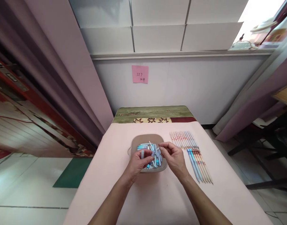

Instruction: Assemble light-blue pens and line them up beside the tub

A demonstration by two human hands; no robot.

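Observation:
A grey-brown plastic basket [134,141] stands on the table, filled with loose pen parts [143,146] in blue, white and lavender. Over its near left side, my left hand [139,162] is closed around a pale grey-blue pen barrel [142,154]. A small lavender piece [153,153] shows at its fingertips. My right hand [175,156] pinches a thin whitish piece [158,148], too small to name, above the basket's right side. The fingertips of both hands are close together but apart. To the right lie a row of assembled pens [200,165] and another row of pens [183,139] behind it.
Pale pink cloth [106,175] covers most of the table, with a green patterned strip [152,111] at the far end. A pink note [140,74] is stuck on the wall behind. A dark chair [267,137] stands at the right; a curtain [63,78] hangs at the left.

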